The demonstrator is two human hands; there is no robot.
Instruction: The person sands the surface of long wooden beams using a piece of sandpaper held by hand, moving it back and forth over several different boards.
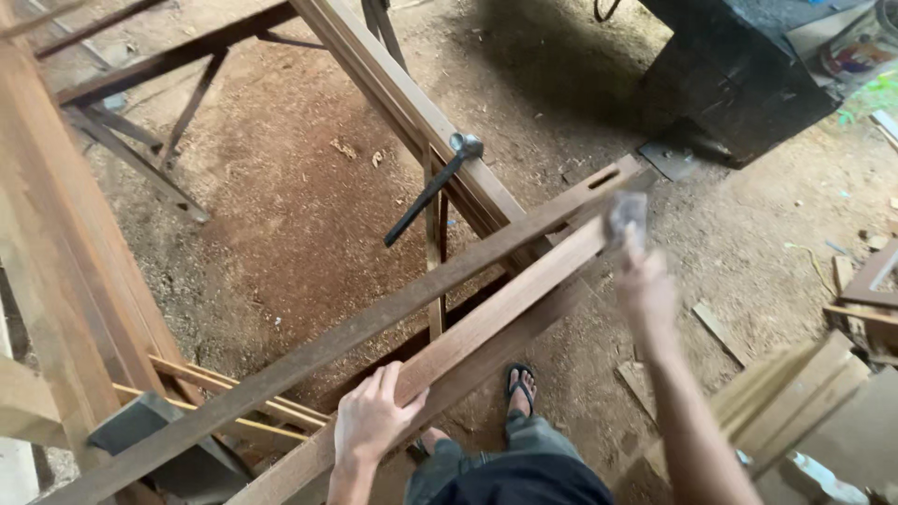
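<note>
Your left hand (369,418) grips the near wooden plank (486,323); your right hand (644,281), fingers closed, presses a grey pad (625,215) on its far end.

Single head cam, looks steeply down, close over wooden beam (486,313) & dirt floor (281,206).

A hammer (432,190) rests on a slanted wooden beam (402,103) above the sawdust-strewn floor (281,187).

two hands (372,416), one hammer (432,190)
</note>
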